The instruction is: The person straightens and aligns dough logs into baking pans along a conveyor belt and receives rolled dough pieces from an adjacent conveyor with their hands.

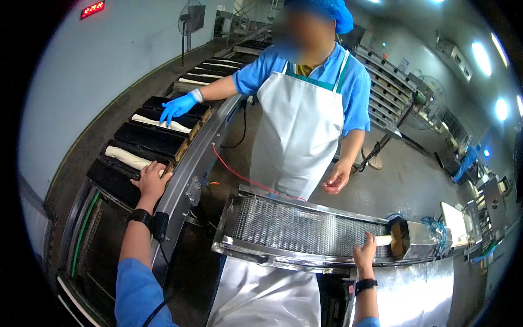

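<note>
My left hand (151, 184) is over the near end of a pale dough strip (128, 157), with thumb and fingers on either side of it. That strip lies in a black baking pan (113, 181) on the line at left. My right hand (365, 253) is above the metal mesh conveyor (289, 226), fingers stretched and thumb apart. Its fingertips are at the end of a short dough piece (384, 240), which sticks out of the metal housing (422, 238) at the belt's right end. I cannot tell whether they touch the dough firmly.
Across from me stands a person in a white apron (297, 125); their blue-gloved hand (178, 107) touches another dough strip (160, 123). A steel rail (188, 163) edges the pan line. Behind are a tray rack (384, 82), a fan (192, 17) and another worker (467, 162).
</note>
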Demonstrator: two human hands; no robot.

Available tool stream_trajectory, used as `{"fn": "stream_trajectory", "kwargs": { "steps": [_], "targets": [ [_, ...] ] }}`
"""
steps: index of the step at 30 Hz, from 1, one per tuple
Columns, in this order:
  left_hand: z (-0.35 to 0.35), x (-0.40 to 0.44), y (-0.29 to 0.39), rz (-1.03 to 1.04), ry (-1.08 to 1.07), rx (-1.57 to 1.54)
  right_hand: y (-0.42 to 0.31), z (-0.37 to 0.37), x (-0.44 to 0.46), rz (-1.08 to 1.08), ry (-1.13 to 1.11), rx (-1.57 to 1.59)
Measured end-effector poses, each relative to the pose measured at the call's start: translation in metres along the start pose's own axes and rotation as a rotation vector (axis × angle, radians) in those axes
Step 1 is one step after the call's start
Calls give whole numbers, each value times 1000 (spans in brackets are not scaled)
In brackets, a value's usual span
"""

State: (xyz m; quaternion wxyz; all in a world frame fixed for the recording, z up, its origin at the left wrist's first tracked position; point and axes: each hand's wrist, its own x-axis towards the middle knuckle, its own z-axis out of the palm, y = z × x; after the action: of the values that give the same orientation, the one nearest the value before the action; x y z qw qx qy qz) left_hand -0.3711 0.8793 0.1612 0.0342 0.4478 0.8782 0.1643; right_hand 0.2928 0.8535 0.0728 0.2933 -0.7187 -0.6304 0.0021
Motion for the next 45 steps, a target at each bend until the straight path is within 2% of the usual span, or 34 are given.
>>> {"fn": "stream_trajectory", "kwargs": {
  "steps": [2, 4, 6, 8, 10, 16, 18, 19, 20, 21, 22, 23, 24, 26, 28, 29, 30, 31, 32, 33, 34, 35, 37, 39, 41, 45],
  "targets": [
    [3, 15, -1, -3, -3, -6, 36, 12, 21, -22, -37, -209],
    [6, 22, -10, 17, -13, 14, 49, 8, 29, 24, -258, -398],
    [2, 16, 0, -15, 13, 17, 53, 1, 31, -12, -280, -470],
    [-3, 13, 4, -12, 36, 21, 21, -20, 28, -106, -339, -593],
    [-6, 14, 5, -40, 31, 7, 31, -13, 29, -130, -297, -625],
    [-2, 12, 2, -10, 38, 82, -4, -26, 22, -41, -379, -740],
    [1, 12, -2, 11, 46, 125, 2, -24, 22, 28, -401, -599],
    [0, 14, -2, -21, -16, 73, -8, -26, 23, 59, -373, -487],
    [20, 36, -19, 39, -44, 68, 7, -14, 33, -30, -350, -498],
    [6, 25, -6, -14, -40, 105, -28, -32, 42, -90, -329, -351],
    [31, 45, -28, 50, -49, 70, -64, -56, 51, 70, -348, -124],
    [16, 37, -17, 22, -56, 70, -66, -56, 67, -19, -292, 95],
    [-1, 18, -6, -33, -65, 77, -114, -79, 74, 114, -224, 400],
    [-14, 1, 1, -66, -65, 120, -164, -111, 104, 98, -278, 763],
    [-7, 0, -11, -29, 1, 126, -249, -144, 109, -11, -270, 949],
    [-8, -2, -13, -21, 3, 117, -286, -150, 109, -165, -314, 1111],
    [-9, -3, -14, -11, 8, 102, -313, -149, 117, -197, -336, 1255],
    [-10, -2, -17, -15, 2, 98, -336, -153, 126, -208, -444, 1226],
    [-11, -5, -17, -10, -1, 92, -351, -141, 120, -280, -483, 1577],
    [-15, -9, -14, -14, 0, 95, -362, -121, 139, -431, -797, 1657],
    [-15, -8, -15, -14, 4, 95, -402, -124, 117, -345, -811, 1635],
    [-15, -6, -16, -6, 16, 94, -423, -118, 102, -359, -968, 1743],
    [-12, -8, -19, -5, 11, 110, -433, -99, 83, -309, -1080, 1601],
    [-14, -8, -17, -7, 3, 109, -415, -86, 64, -415, -1219, 1433],
    [-12, -3, -20, -23, -1, 101, -376, -69, 48, -342, -1348, 1292],
    [1, 7, -20, -15, -5, 115, -254, -37, 3, -184, -1184, 961]
  ]
}}
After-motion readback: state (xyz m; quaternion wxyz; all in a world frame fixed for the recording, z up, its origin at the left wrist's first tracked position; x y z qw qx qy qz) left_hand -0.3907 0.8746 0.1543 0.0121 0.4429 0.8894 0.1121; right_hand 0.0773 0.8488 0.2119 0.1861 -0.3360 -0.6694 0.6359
